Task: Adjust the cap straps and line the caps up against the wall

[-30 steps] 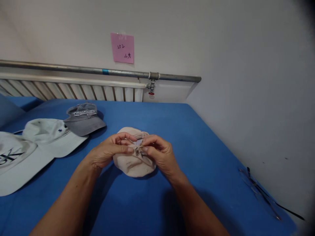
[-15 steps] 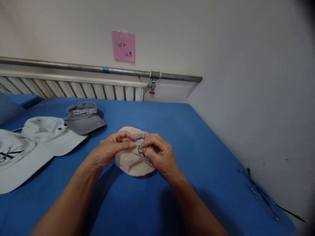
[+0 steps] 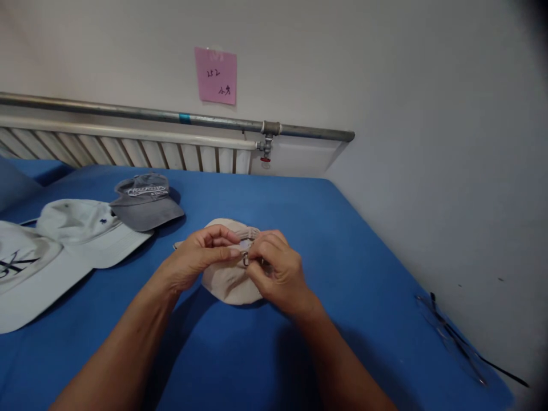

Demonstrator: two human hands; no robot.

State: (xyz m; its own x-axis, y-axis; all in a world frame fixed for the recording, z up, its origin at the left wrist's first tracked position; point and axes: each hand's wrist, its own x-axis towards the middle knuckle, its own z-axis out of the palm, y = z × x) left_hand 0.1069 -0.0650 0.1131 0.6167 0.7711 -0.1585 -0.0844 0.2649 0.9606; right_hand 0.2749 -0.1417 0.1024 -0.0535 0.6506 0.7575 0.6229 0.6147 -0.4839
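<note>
A beige cap (image 3: 231, 282) lies on the blue surface, its back strap and a small metal buckle (image 3: 245, 258) facing up between my hands. My left hand (image 3: 201, 254) pinches the strap between thumb and fingers, left of the buckle. On the buckle's right side, my right hand (image 3: 276, 268) is closed with thumb and index finger on the strap end. The fingertips of my right hand partly cover the buckle and the strap's end.
At the left lie a grey cap (image 3: 148, 208), a pale green cap (image 3: 77, 225) and a white cap (image 3: 32, 271) with black letters. Eyeglasses (image 3: 458, 339) rest near the right edge. Behind the blue surface (image 3: 257, 194) are a radiator and a pipe (image 3: 141, 114).
My right hand's fingers have curled in closer over the buckle, covering more of it. My left hand has shifted very slightly right. The view has moved a little.
</note>
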